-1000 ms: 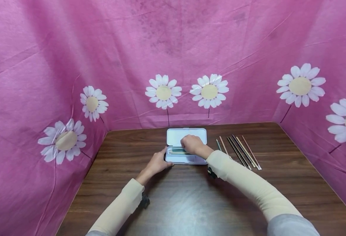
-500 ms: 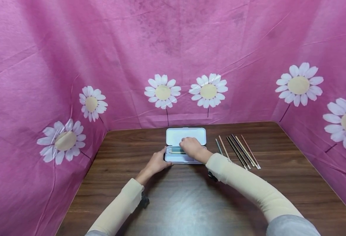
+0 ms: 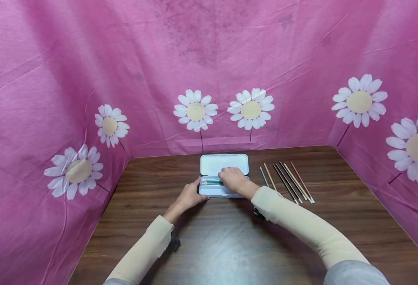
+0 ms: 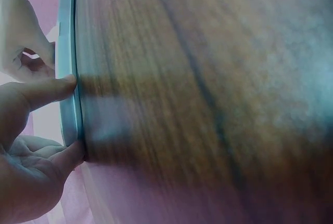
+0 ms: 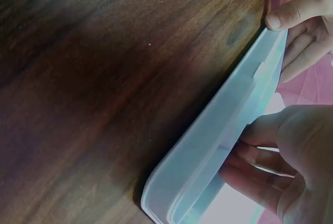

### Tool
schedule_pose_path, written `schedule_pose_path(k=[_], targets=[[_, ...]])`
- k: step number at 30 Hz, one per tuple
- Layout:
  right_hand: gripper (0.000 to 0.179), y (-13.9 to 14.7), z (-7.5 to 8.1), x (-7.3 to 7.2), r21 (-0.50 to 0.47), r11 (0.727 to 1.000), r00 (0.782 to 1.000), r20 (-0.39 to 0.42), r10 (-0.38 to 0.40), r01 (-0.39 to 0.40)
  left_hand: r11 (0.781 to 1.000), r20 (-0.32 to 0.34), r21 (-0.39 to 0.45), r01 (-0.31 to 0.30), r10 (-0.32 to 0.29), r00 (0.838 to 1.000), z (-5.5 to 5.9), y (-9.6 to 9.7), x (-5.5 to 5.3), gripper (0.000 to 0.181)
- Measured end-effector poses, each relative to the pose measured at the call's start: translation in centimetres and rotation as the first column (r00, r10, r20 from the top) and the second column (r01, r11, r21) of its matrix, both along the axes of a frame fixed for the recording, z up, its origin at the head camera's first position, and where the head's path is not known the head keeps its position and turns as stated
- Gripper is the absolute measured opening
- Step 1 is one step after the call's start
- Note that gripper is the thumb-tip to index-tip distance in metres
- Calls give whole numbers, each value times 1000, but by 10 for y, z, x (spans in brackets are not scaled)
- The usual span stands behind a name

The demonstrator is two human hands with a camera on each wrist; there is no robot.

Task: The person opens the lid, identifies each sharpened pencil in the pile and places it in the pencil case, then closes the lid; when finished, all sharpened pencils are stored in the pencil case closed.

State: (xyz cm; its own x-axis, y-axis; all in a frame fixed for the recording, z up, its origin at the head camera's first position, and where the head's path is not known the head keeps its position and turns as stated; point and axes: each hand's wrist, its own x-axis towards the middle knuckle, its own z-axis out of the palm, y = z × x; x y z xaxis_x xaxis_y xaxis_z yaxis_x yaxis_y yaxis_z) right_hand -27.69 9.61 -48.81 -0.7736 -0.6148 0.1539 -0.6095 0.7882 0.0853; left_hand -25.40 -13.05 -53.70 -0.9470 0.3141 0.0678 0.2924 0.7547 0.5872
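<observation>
A white pencil case (image 3: 224, 191) lies with its lid (image 3: 212, 164) raised towards the back of the table. Several green-toned pencils (image 3: 211, 182) lie side by side in its rear part. My left hand (image 3: 189, 195) grips the case's left end; in the left wrist view, its thumb (image 4: 52, 90) lies against the front wall and its fingers are at the end. My right hand (image 3: 235, 181) reaches into the case's right half with bent fingers (image 5: 255, 174), hiding the pencils' right ends. Whether it pinches a pencil is hidden by the hand and the case wall.
Right of the case, a green pencil (image 3: 264, 176), a light-brown pencil (image 3: 270, 176) and several dark, tan and red pencils (image 3: 289, 183) lie slanted on the wooden table (image 3: 209, 241). A pink cloth (image 3: 152, 71) with daisies hangs around the table.
My right hand has shifted slightly left and then back right over the case, uncovering more of the pencils. The left hand keeps its grip on the case's left end.
</observation>
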Motion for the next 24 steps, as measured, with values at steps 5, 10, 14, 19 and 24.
schedule_pose_path(k=[5,10,14,19,24], targets=[[11,1,-1,2,-25,999,999,-19,-25,25,1000,-18,-19,1,-1,1000,-4,-1,-2,96],[5,1,-2,3,-117,993,999,-20,-26,24,1000,-11,3,11,-11,1000,9,0,6,94],[12,9,-9,-4,-196,981,999,-49,-16,6,1000,1,3,12,-12,1000,21,3,13,92],[17,26,5,-2,-269,962,998,-24,-52,44,1000,73,6,-20,19,997,31,8,20,93],[15,47,37,9,-304,941,989,38,-144,148,999,68,-12,-31,32,997,33,8,21,94]])
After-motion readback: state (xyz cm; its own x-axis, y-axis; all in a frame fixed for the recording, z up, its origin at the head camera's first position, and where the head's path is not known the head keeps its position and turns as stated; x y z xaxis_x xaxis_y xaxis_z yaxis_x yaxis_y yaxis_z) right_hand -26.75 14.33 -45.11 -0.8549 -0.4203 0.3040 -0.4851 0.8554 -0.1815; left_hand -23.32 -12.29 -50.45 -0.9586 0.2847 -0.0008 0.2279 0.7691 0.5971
